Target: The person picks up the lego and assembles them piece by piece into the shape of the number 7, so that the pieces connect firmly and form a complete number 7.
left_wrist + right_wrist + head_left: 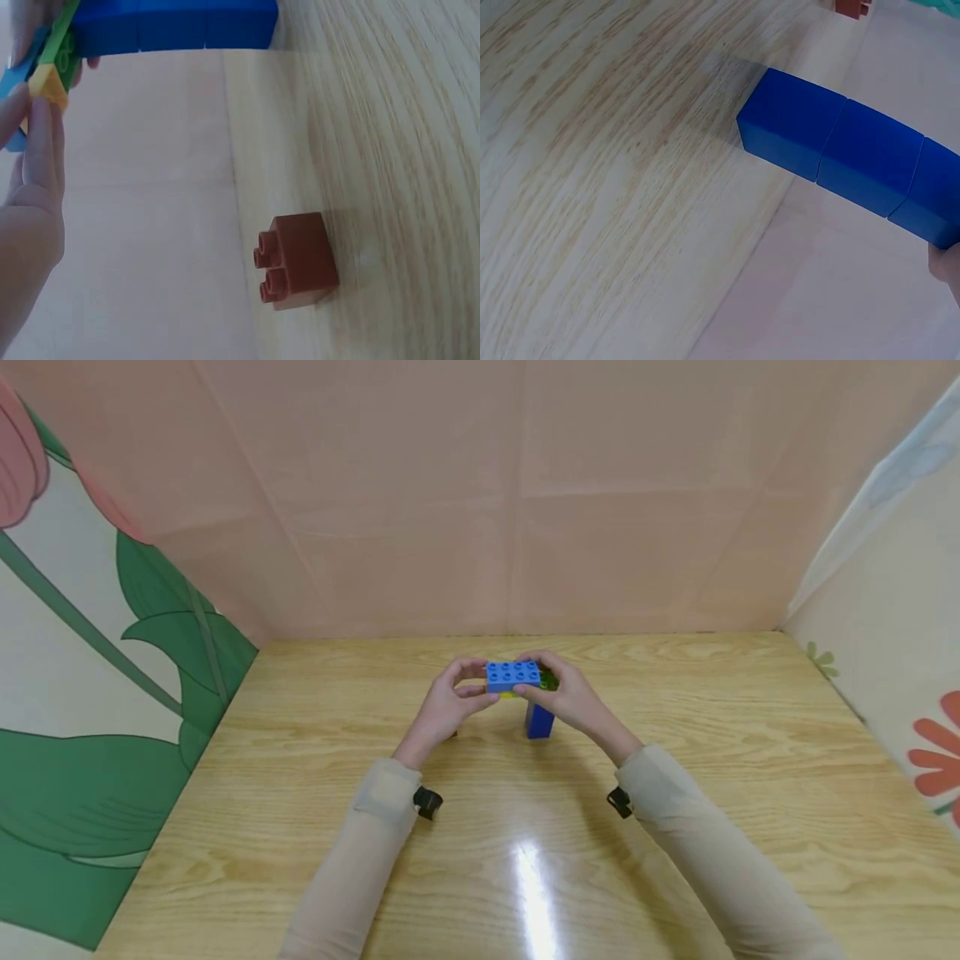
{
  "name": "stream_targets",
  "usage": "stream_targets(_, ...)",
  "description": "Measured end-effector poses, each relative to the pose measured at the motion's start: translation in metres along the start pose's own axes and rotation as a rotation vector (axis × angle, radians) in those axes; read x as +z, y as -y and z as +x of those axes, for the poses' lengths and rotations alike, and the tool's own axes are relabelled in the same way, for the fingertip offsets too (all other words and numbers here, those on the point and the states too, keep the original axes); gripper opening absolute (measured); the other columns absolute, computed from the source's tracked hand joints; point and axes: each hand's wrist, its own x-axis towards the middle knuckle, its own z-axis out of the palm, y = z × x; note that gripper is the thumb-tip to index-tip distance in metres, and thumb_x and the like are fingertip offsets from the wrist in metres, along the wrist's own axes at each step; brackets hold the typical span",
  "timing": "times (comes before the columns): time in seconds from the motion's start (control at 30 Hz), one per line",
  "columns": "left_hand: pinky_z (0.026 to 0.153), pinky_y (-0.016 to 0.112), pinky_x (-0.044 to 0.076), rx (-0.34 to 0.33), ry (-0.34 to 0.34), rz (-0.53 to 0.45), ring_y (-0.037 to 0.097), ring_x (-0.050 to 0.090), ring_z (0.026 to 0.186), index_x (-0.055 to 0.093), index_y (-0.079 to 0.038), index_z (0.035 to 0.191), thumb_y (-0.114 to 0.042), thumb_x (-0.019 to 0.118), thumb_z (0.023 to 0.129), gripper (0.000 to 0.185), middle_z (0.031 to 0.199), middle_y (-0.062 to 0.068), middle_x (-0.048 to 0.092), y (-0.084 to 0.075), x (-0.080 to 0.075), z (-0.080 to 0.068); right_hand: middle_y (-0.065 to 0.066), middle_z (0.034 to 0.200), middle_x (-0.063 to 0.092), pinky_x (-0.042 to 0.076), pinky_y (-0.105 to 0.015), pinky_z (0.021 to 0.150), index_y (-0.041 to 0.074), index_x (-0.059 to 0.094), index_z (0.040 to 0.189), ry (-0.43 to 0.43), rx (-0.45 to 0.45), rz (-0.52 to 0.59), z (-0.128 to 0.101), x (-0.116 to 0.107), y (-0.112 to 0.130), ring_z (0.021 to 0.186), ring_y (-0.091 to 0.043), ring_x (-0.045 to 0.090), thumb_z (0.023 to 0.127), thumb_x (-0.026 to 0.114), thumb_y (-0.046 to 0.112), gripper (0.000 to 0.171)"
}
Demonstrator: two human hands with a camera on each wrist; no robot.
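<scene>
**Both hands on a block build at the middle of a wooden counter**

A pale wooden counter [300,827] fills the lower part of the scene, walled in by a peach backdrop [480,493] behind and flower-printed panels [90,693] on either side. No box, tray or other container shows in any view; everything sits straight on the wood.

At the middle of the counter stands a small block build. A light blue brick [513,676] with studs up lies across the top. Beneath it a yellow brick [46,82] and a green brick [548,680] peek out, and a dark blue column [539,721] of stacked bricks runs down to the counter, its foot resting on the wood.

The left hand [450,702] grips the left end of the light blue brick, its fingers [41,142] held close together and pressed against the yellow and light blue edges. The right hand [570,697] curls round the right end, fingers over the green brick and thumb on the near side.

A brown brick [296,260] lies alone on the counter near the left hand, tipped on its side with the studs facing sideways, apart from the build.
</scene>
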Motion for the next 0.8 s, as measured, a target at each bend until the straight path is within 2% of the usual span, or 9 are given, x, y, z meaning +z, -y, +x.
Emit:
stream_targets(0.2, 0.094, 0.034, 0.055, 0.000, -0.001, -0.043, 0.032, 0.058, 0.119, 0.046, -0.011, 0.136, -0.005, 0.068, 0.087, 0.054, 0.133, 0.013, 0.051, 0.003, 0.001, 0.000, -0.016, 0.131, 0.053, 0.045, -0.046, 0.098, 0.007, 0.051, 0.132, -0.021, -0.044, -0.025, -0.001, 0.002, -0.001, 0.115, -0.030, 0.052, 0.091, 0.066, 0.022, 0.046)
stream_targets(0.3, 0.096, 0.035, 0.054, 0.002, 0.000, -0.062, 0.033, 0.057, 0.120, 0.046, -0.011, 0.136, -0.003, 0.068, 0.087, 0.054, 0.134, 0.013, 0.050, 0.004, 0.001, 0.000, -0.015, 0.138, 0.050, 0.038, -0.055, 0.106, 0.007, 0.047, 0.137, -0.039, -0.084, -0.084, -0.002, 0.003, -0.003, 0.126, -0.033, 0.047, 0.090, 0.067, 0.022, 0.053)
stream_targets(0.37, 0.096, 0.036, 0.054, 0.000, 0.002, -0.075, 0.033, 0.057, 0.120, 0.046, -0.010, 0.136, -0.003, 0.067, 0.087, 0.054, 0.134, 0.014, 0.050, 0.004, 0.001, -0.001, -0.016, 0.142, 0.046, 0.034, -0.058, 0.109, 0.006, 0.043, 0.141, -0.065, -0.149, -0.157, -0.003, 0.005, -0.006, 0.132, -0.035, 0.042, 0.088, 0.070, 0.021, 0.061)
stream_targets(0.43, 0.096, 0.036, 0.054, -0.006, 0.001, -0.084, 0.033, 0.057, 0.121, 0.046, -0.010, 0.135, -0.003, 0.067, 0.087, 0.053, 0.134, 0.013, 0.050, 0.005, 0.001, 0.000, -0.019, 0.142, 0.044, 0.035, -0.059, 0.108, 0.004, 0.041, 0.141, -0.105, -0.270, -0.261, -0.004, 0.006, -0.009, 0.132, -0.037, 0.040, 0.084, 0.074, 0.018, 0.068)
stream_targets(0.5, 0.097, 0.036, 0.053, -0.005, 0.003, -0.092, 0.033, 0.056, 0.121, 0.046, -0.010, 0.136, -0.003, 0.067, 0.087, 0.053, 0.134, 0.014, 0.049, 0.005, 0.001, 0.000, -0.021, 0.139, 0.046, 0.039, -0.058, 0.105, 0.001, 0.044, 0.139, -0.165, -0.442, -0.408, -0.003, 0.007, -0.014, 0.129, -0.039, 0.044, 0.080, 0.078, 0.018, 0.070)
stream_targets(0.57, 0.097, 0.035, 0.053, -0.005, 0.006, -0.099, 0.033, 0.056, 0.122, 0.045, -0.009, 0.136, -0.003, 0.067, 0.088, 0.053, 0.135, 0.014, 0.049, 0.005, 0.001, 0.000, -0.021, 0.134, 0.051, 0.043, -0.056, 0.101, -0.001, 0.049, 0.134, -0.239, -0.630, -0.577, -0.003, 0.008, -0.017, 0.123, -0.039, 0.049, 0.081, 0.077, 0.025, 0.064)
stream_targets(0.63, 0.097, 0.035, 0.053, -0.003, 0.011, -0.100, 0.033, 0.055, 0.122, 0.044, -0.009, 0.136, -0.003, 0.066, 0.088, 0.053, 0.135, 0.013, 0.048, 0.005, 0.001, 0.000, -0.020, 0.127, 0.056, 0.048, -0.052, 0.097, -0.001, 0.054, 0.128, -0.317, -0.795, -0.729, -0.001, 0.009, -0.020, 0.116, -0.037, 0.054, 0.087, 0.068, 0.034, 0.056)
stream_targets(0.7, 0.097, 0.035, 0.053, -0.003, 0.015, -0.102, 0.033, 0.055, 0.123, 0.044, -0.010, 0.136, -0.003, 0.066, 0.088, 0.053, 0.135, 0.013, 0.048, 0.005, 0.001, 0.000, -0.019, 0.122, 0.060, 0.050, -0.049, 0.094, 0.000, 0.057, 0.125, -0.373, -0.906, -0.833, 0.000, 0.010, -0.022, 0.110, -0.034, 0.058, 0.092, 0.059, 0.037, 0.050)
stream_targets(0.8, 0.097, 0.035, 0.053, -0.008, 0.016, -0.105, 0.032, 0.056, 0.122, 0.045, -0.011, 0.136, -0.004, 0.066, 0.088, 0.052, 0.135, 0.012, 0.048, 0.005, 0.001, 0.000, -0.018, 0.116, 0.061, 0.052, -0.045, 0.091, -0.001, 0.059, 0.121, -0.416, -0.965, -0.913, 0.000, 0.013, -0.022, 0.104, -0.032, 0.060, 0.090, 0.067, 0.028, 0.043)
